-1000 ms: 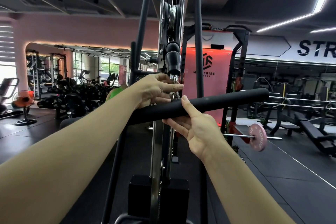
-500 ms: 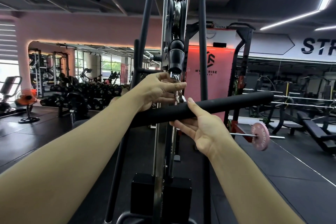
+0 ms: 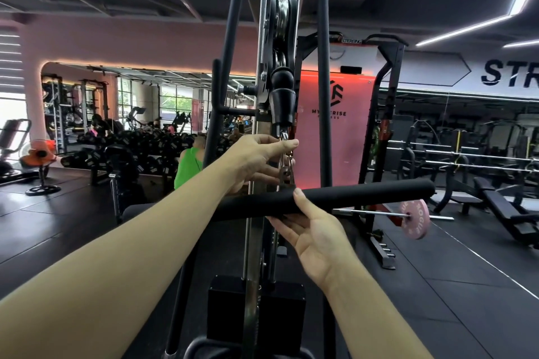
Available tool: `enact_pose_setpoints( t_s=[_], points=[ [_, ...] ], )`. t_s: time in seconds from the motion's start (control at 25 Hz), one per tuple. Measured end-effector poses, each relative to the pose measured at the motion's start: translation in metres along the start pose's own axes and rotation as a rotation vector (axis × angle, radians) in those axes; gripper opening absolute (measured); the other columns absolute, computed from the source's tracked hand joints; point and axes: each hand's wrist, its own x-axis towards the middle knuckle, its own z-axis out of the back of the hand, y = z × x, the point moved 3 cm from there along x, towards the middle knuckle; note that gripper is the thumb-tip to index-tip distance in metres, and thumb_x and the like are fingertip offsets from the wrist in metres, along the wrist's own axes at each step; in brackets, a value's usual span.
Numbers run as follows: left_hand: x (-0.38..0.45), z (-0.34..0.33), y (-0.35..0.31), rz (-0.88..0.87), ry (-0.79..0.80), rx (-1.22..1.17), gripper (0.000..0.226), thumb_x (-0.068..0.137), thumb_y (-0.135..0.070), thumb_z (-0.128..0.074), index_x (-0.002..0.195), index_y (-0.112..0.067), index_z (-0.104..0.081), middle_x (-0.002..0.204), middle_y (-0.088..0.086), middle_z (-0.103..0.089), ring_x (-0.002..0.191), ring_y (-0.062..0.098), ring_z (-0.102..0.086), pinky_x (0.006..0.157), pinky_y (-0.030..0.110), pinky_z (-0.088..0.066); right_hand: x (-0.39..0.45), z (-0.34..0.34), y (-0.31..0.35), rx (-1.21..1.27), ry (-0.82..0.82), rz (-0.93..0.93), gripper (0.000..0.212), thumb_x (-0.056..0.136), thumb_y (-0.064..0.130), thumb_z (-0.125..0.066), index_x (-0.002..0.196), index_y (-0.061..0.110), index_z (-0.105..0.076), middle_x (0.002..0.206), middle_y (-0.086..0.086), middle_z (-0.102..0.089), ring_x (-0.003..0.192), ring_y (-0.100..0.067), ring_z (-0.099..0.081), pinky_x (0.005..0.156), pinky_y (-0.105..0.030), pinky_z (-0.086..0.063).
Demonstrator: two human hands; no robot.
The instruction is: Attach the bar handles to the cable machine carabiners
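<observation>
A black foam-covered bar handle (image 3: 364,197) lies nearly level in front of the cable machine. My right hand (image 3: 309,230) grips it from below near its middle, thumb over the top. Above it a silver carabiner (image 3: 287,162) hangs from the black cable stopper (image 3: 281,108) under the pulley. My left hand (image 3: 259,160) pinches the carabiner between thumb and fingers, right above the bar's metal centre bracket. Whether the clip's gate is open is hidden by my fingers.
The machine's dark uprights (image 3: 323,96) and weight stack (image 3: 256,309) stand straight ahead. A person in a green top (image 3: 189,163) sits behind on the left. A barbell with a pink plate (image 3: 417,217) rests on a rack at right, with benches beyond.
My view has tilted and the bar has shifted slightly downward and level. Both hands keep their grips on the carabiner and the bar.
</observation>
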Motion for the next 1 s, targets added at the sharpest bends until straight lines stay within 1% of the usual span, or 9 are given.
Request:
enact_pose_setpoints(
  t_s=[0.2,0.36,0.48,0.56,0.64,0.72,0.76,0.84,1.0],
  points=[
    [-0.011,-0.003,0.009,-0.031,-0.053,-0.013,0.045,0.086,-0.046,-0.076,0.116,-0.014,-0.066,0.105,0.006,-0.082,0.090,0.036,-0.079,0.079,0.040,-0.061,0.010,-0.003,-0.017,0.051,0.042,-0.015,0.034,0.100,0.015,-0.066,0.126,-0.007,-0.066,0.118,-0.026,-0.077,0.111,-0.037,-0.076,0.096,-0.045,-0.061],
    [-0.017,-0.004,0.012,-0.089,-0.107,-0.039,0.040,0.087,-0.045,-0.075,0.115,-0.016,-0.067,0.106,0.008,-0.081,0.086,0.033,-0.080,0.079,0.040,-0.062,0.008,-0.005,-0.016,-0.001,0.036,-0.090,0.037,0.101,0.018,-0.064,0.129,-0.006,-0.065,0.125,-0.030,-0.073,0.118,-0.043,-0.071,0.093,-0.046,-0.061],
    [-0.019,0.001,0.018,-0.167,-0.140,0.046,0.036,0.090,-0.044,-0.071,0.119,-0.023,-0.067,0.109,0.003,-0.078,0.080,0.018,-0.077,0.082,0.039,-0.061,-0.010,-0.006,0.006,-0.513,0.103,-0.090,0.028,0.104,0.026,-0.060,0.112,0.001,-0.069,0.110,-0.026,-0.078,0.092,-0.038,-0.078,0.082,-0.055,-0.064],
    [-0.025,0.007,0.024,-0.220,-0.187,0.208,0.031,0.093,-0.038,-0.068,0.121,-0.024,-0.066,0.108,0.001,-0.075,0.085,0.014,-0.075,0.085,0.035,-0.061,-0.009,0.001,0.035,-1.024,0.016,0.388,0.018,0.103,0.026,-0.060,0.101,0.014,-0.073,0.095,-0.011,-0.081,0.080,-0.019,-0.075,0.083,-0.053,-0.064],
    [-0.033,0.012,0.034,-0.221,-0.216,0.484,0.029,0.094,-0.035,-0.068,0.120,-0.022,-0.068,0.110,-0.001,-0.073,0.097,0.013,-0.071,0.093,0.032,-0.057,-0.002,0.004,0.055,-1.572,-0.069,0.922,0.028,0.102,0.038,-0.054,0.123,0.025,-0.068,0.121,0.001,-0.073,0.115,-0.013,-0.065,0.110,-0.046,-0.048],
    [-0.045,0.011,0.041,-0.213,-0.199,0.710,0.028,0.094,-0.030,-0.068,0.120,-0.020,-0.070,0.114,-0.002,-0.072,0.105,0.012,-0.067,0.095,0.025,-0.051,0.015,0.010,0.053,-1.966,0.000,0.797,0.052,0.102,0.054,-0.042,0.147,0.030,-0.050,0.148,0.004,-0.055,0.144,-0.021,-0.043,0.127,-0.056,-0.017],
    [-0.050,0.009,0.043,-0.210,-0.186,0.771,0.028,0.094,-0.029,-0.067,0.121,-0.020,-0.070,0.118,-0.002,-0.071,0.110,0.012,-0.065,0.097,0.024,-0.049,0.024,0.017,0.048,-2.040,0.029,0.648,0.057,0.102,0.058,-0.039,0.152,0.032,-0.043,0.152,0.005,-0.050,0.147,-0.022,-0.039,0.128,-0.059,-0.011],
    [-0.060,0.005,0.040,-0.224,-0.193,0.839,0.033,0.094,-0.028,-0.066,0.126,-0.020,-0.068,0.125,-0.003,-0.068,0.117,0.014,-0.062,0.103,0.028,-0.046,0.029,0.019,0.047,-2.053,0.095,0.551,0.059,0.102,0.058,-0.040,0.155,0.032,-0.037,0.155,0.005,-0.046,0.149,-0.022,-0.036,0.128,-0.060,-0.011],
    [-0.087,0.018,0.025,-0.233,-0.258,1.068,0.041,0.093,-0.037,-0.063,0.133,-0.026,-0.062,0.134,-0.007,-0.064,0.126,0.016,-0.055,0.115,0.040,-0.032,0.012,-0.001,0.047,-1.892,0.082,0.716,0.054,0.101,0.051,-0.048,0.149,0.027,-0.046,0.149,0.002,-0.052,0.144,-0.024,-0.044,0.124,-0.051,-0.026]
  ],
)
